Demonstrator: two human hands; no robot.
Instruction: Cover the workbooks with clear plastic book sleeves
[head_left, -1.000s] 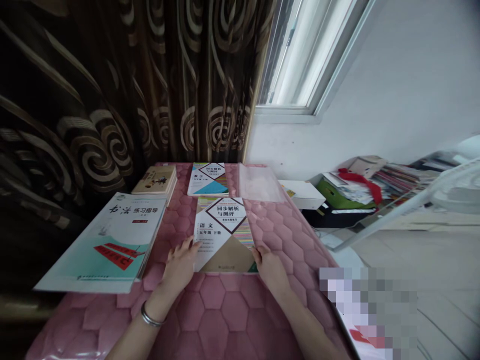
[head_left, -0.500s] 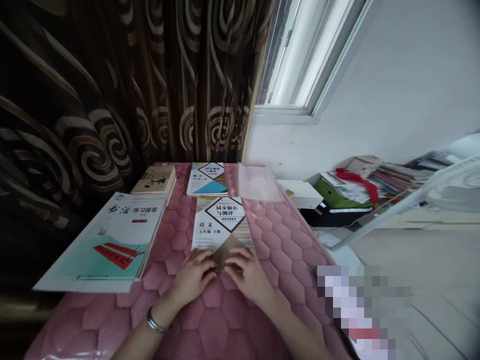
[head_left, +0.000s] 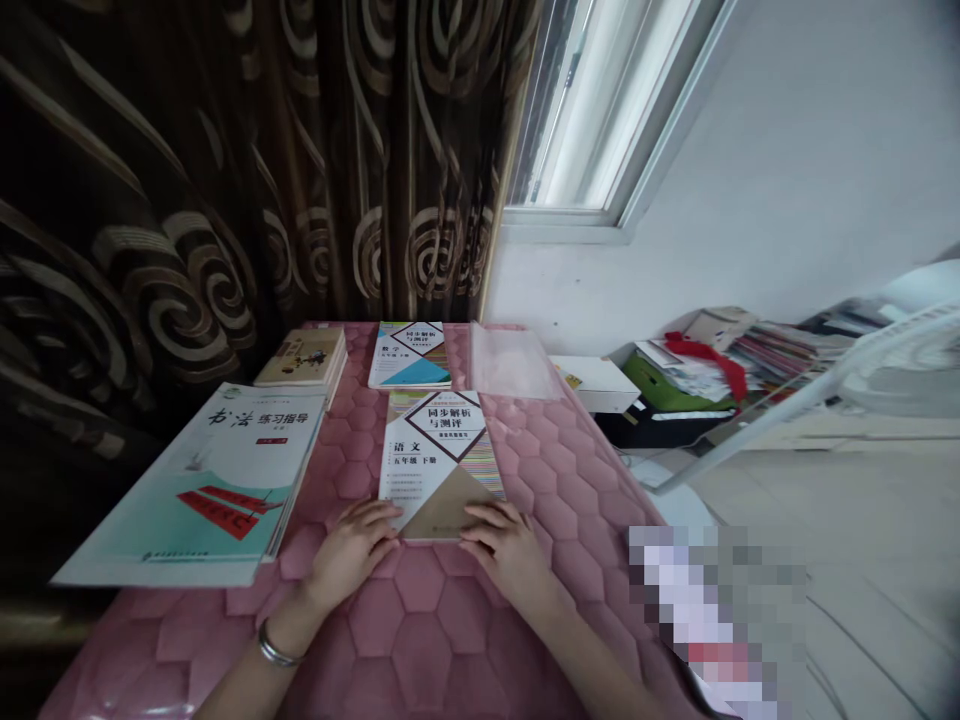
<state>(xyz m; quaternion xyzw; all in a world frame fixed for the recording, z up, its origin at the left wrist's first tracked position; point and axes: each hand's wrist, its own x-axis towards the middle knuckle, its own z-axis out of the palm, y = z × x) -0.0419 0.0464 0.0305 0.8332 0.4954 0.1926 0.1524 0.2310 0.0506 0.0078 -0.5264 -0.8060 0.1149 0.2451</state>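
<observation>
Where the pink quilted table (head_left: 450,640) runs toward the curtain (head_left: 225,180), a workbook (head_left: 439,460) lies flat near its middle, just ahead of both hands. Its cover reads 同步解析与测评 in a diamond, with 语文 and 五年级 下册 below; the smaller print under that is too fine to read. The left hand (head_left: 349,550) lies palm down at the book's near left corner, fingers slightly spread and their tips touching the lower edge, clamped on nothing. The right hand (head_left: 506,545) lies likewise at the near right corner, fingers loosely apart, tips resting on the brown part of the cover. A bracelet (head_left: 276,650) circles the left wrist.

Further back, a second workbook (head_left: 411,355) bears the same diamond title, with 数学 at its left. To the left, a stack of large books (head_left: 202,490) has 书法练习指导 on top. Behind it sits a smaller pile (head_left: 304,358) whose cover writing cannot be made out. A clear plastic sleeve (head_left: 514,362) lies at the far right of the table; whether anything is inside cannot be told. Beyond the table's right edge a white box (head_left: 596,382) sits closed, and a green bin (head_left: 664,385) on the floor holds papers and booklets, with a red cloth (head_left: 712,362) draped over them.
</observation>
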